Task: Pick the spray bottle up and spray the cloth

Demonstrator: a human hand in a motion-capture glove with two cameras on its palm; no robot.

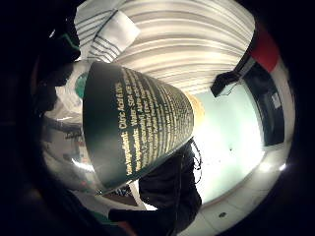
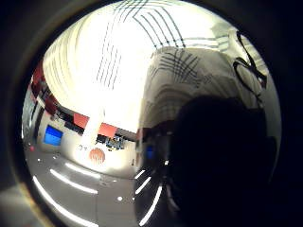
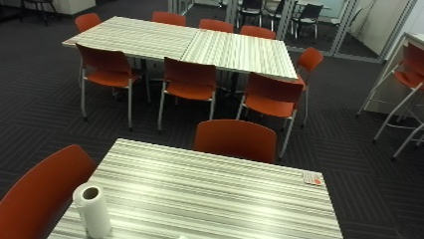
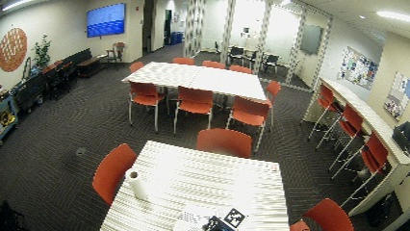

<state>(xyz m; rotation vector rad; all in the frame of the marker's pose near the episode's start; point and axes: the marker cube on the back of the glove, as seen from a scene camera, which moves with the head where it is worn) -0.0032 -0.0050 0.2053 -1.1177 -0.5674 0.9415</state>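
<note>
Dark green label with yellow print fills the left half of the little finger side palm view: the spray bottle (image 1: 133, 128) sits right against the palm, and black gloved fingers (image 1: 172, 191) of the right hand curl round its lower side, gripping it. Behind it, in the upper left of that frame, lies the white cloth (image 1: 106, 34) with dark stripes, on the striped desk (image 1: 197, 44). In the thumb side palm view the cloth (image 2: 189, 71) spreads across the upper right, with a dark shape below it that cannot be made out. In the outside view a paper towel roll (image 3: 93, 209) stands upright at the lower left of the desk (image 3: 212, 199), with a small card (image 3: 312, 178) near its right corner.
</note>
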